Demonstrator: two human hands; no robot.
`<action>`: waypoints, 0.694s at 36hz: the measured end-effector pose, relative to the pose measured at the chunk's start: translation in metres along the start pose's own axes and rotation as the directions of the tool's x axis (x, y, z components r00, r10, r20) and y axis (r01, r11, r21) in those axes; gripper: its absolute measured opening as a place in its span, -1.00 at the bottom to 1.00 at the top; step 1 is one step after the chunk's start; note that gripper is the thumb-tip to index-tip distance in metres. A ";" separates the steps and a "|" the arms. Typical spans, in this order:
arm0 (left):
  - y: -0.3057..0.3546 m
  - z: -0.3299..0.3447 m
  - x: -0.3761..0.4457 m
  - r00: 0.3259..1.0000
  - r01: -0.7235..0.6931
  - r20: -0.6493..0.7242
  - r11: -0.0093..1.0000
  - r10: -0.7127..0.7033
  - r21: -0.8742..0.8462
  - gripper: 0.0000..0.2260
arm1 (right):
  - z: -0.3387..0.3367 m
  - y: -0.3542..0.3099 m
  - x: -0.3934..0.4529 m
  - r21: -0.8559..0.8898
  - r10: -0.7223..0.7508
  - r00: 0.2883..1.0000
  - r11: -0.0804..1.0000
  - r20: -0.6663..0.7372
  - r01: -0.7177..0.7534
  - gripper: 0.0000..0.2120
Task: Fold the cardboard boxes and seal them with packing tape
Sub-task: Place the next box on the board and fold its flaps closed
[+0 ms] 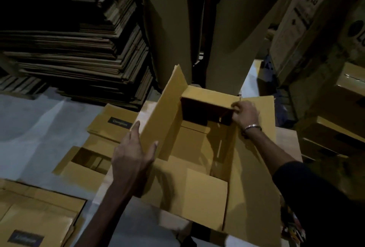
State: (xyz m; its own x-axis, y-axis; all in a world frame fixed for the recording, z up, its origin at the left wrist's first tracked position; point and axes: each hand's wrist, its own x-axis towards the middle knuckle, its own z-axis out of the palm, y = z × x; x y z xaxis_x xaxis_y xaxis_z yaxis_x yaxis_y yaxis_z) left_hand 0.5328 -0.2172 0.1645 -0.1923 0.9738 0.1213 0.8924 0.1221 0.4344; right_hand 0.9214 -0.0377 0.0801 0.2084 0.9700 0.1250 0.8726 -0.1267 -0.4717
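Observation:
An open yellow-brown cardboard box [199, 148] stands in front of me with its top flaps spread. My left hand [134, 154] lies with straight fingers against the outside of the raised left flap [160, 128], thumb at its edge. My right hand [245, 114], a metal bangle on its wrist, pinches the far flap [209, 94] at its right corner, where that flap folds inward over the box's dark inside. The near flap [205, 193] lies folded inward. The right flap [254, 160] spreads outward. No tape is in view.
Flat yellow boxes [112, 122] with dark labels lie on the pale floor at left, and more [37, 213] lie at the lower left. A tall stack of flattened cardboard [83, 49] rises behind. Upright cardboard sheets [233, 29] and printed cartons [308, 29] stand at the back right.

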 end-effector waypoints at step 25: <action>0.007 0.114 -0.108 0.869 -0.382 0.260 0.905 0.421 -0.188 -0.49 | -0.102 0.018 -0.235 0.279 0.436 0.887 0.842 0.152 -0.461 -0.35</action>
State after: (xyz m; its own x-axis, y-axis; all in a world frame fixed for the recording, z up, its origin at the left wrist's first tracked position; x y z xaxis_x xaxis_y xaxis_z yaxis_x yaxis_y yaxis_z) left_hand 0.6063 -0.2993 0.0526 0.3141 0.9477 0.0564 0.8041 -0.2972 0.5149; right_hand 0.9329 -0.2888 0.1312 0.4979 0.8369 -0.2272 0.5158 -0.4964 -0.6982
